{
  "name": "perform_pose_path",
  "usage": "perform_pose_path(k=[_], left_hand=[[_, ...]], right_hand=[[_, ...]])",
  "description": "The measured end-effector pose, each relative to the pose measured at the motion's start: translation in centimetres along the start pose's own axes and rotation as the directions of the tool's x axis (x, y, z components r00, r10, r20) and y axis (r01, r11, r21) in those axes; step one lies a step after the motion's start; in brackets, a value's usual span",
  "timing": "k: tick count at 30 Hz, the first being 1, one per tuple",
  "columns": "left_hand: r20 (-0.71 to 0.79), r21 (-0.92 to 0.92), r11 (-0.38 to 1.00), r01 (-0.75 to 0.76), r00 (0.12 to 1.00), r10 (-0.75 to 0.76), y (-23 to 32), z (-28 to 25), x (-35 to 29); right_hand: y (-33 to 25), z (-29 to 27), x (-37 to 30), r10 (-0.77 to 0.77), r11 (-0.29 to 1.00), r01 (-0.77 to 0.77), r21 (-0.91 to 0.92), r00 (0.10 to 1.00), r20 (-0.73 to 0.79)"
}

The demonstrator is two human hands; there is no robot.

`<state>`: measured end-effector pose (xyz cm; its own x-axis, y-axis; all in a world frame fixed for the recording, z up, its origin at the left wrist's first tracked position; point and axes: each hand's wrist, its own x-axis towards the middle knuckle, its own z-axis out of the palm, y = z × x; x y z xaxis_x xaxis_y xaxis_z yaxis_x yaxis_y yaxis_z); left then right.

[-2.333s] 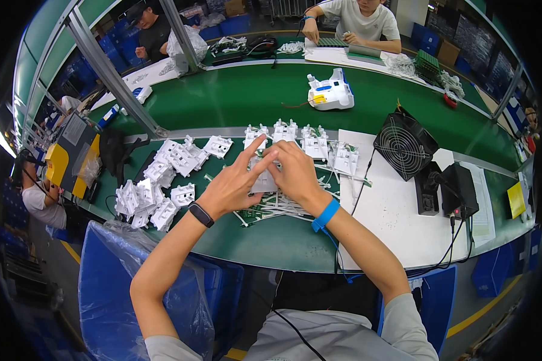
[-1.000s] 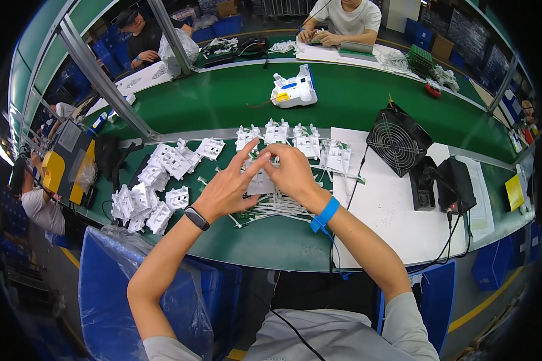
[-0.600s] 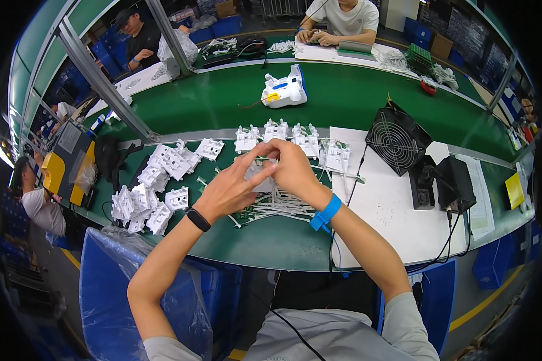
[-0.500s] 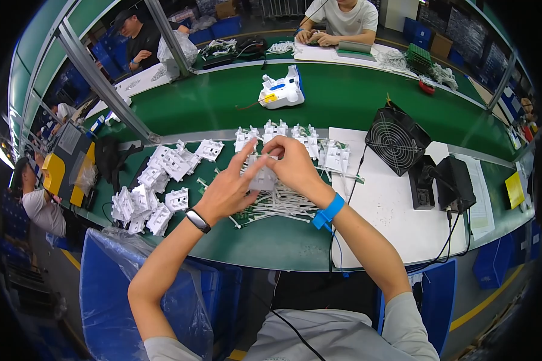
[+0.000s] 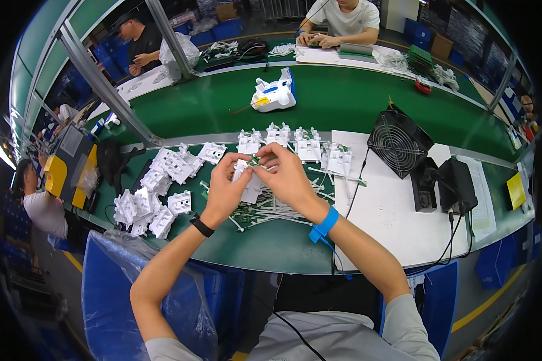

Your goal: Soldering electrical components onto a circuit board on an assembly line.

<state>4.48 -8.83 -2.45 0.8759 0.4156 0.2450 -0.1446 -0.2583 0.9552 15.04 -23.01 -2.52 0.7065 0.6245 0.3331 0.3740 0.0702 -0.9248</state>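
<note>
Over the middle of the bench, both hands are closed around a white plastic housing (image 5: 252,191). My left hand (image 5: 223,191) grips its left side, with thumb and fingers bent at the upper edge. My right hand (image 5: 288,183) pinches a small green circuit board (image 5: 254,161) against the top of this housing; the fingers hide part of it. Beneath the hands lies a heap of white cables with green boards (image 5: 277,207). Behind them stands a row of white housings fitted with green boards (image 5: 308,147).
A pile of white housings (image 5: 141,204) lies to the left. On the right, a black fan (image 5: 398,143) and a black power box (image 5: 454,183) rest by a white sheet (image 5: 379,225). A white-and-blue device (image 5: 275,93) sits on the green belt (image 5: 211,99). Other people work beyond.
My left hand has turned, its spread fingers now bent in against the housing. Both hands' fingertips have come together at the green board. The white-and-blue device has shifted slightly left along the belt.
</note>
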Motion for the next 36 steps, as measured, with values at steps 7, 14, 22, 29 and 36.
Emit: perform_pose_path(k=[7, 14, 22, 29, 36], left_hand=[[-0.152, 0.163, 0.986, -0.045, 0.986, 0.070, -0.9, -0.6, 0.1], [-0.191, 0.181, 0.976, -0.118, 0.970, 0.153, -0.5, 0.5, 0.0], [-0.209, -0.141, 0.983, 0.121, 0.966, -0.149, 1.3, 5.1, -0.6], [-0.064, -0.118, 0.966, 0.230, 0.969, -0.239, 2.4, 9.9, -0.3], [-0.004, -0.031, 0.988, 0.153, 0.988, -0.153, 2.6, 8.3, 0.0]], right_hand=[[-1.9, -0.6, -0.8, 0.061, 0.959, -0.051, -0.280, 0.998, 0.027], [-2.3, -0.6, -3.4, -0.171, 0.938, 0.146, -0.315, 0.984, -0.053], [-1.7, -2.3, -6.5, -0.033, 0.999, 0.033, -0.036, 0.999, 0.003], [-1.6, -6.4, -8.6, 0.013, 1.000, -0.013, 0.022, 1.000, -0.003], [2.1, -16.3, -8.5, -0.054, 0.919, -0.051, -0.392, 0.966, -0.252]])
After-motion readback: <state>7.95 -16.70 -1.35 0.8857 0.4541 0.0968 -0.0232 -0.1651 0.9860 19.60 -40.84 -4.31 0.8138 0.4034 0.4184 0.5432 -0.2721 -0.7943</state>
